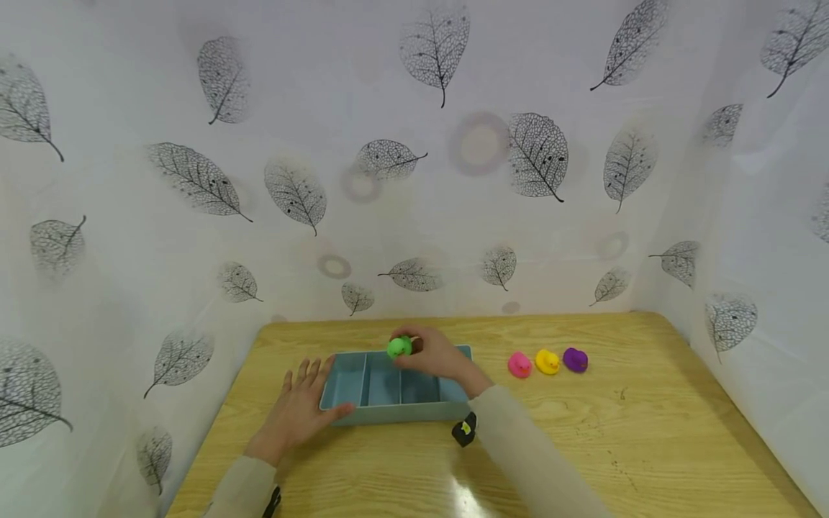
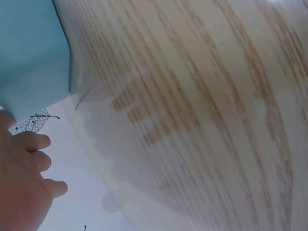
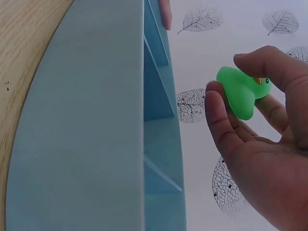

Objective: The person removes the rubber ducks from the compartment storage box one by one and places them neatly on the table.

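Note:
My right hand [image 1: 437, 354] pinches a green rubber duck [image 1: 399, 347] between thumb and fingers, above the divided compartments of a blue tray [image 1: 401, 415]. Close up in the right wrist view, the duck [image 3: 238, 91] shows its orange beak and sits clear of the tray wall [image 3: 82, 120]. At the tray's left end rests my left hand [image 1: 301, 408], fingers spread, with the thumb along the front wall. Only part of that hand [image 2: 24, 178] appears in the left wrist view, beside the tray's blue wall [image 2: 33, 43].
Right of the tray stand a pink duck [image 1: 519, 365], a yellow duck [image 1: 547, 362] and a purple duck [image 1: 576, 360] in a row on the wooden table [image 1: 615, 446]. A small black object [image 1: 463, 432] shows by the right sleeve. Leaf-printed white sheeting [image 1: 414, 216] encloses the table.

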### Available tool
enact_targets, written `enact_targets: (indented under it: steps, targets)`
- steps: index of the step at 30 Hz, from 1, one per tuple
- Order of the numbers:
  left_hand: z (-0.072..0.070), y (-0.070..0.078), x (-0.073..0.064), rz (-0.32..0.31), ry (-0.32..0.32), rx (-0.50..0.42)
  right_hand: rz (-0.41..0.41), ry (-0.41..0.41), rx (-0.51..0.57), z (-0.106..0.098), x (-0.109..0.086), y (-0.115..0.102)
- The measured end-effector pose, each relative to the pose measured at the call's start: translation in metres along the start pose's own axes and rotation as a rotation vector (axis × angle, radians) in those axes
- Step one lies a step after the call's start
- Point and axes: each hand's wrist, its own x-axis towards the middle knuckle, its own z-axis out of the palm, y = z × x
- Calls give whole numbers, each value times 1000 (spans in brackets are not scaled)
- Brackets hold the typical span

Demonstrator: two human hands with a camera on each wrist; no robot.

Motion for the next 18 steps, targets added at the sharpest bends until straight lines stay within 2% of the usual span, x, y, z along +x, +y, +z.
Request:
enact_targets:
  steps: [6,12,18]
  targets:
    - [2,-2,0,0,0,-7,-20,64,36,-9,-8,4]
    - [2,-3,0,3,1,-3,-69,103,-19,-17,-16,9]
    - [1,-2,-1,10,5,4,-35,133,-71,-27,-27,13]
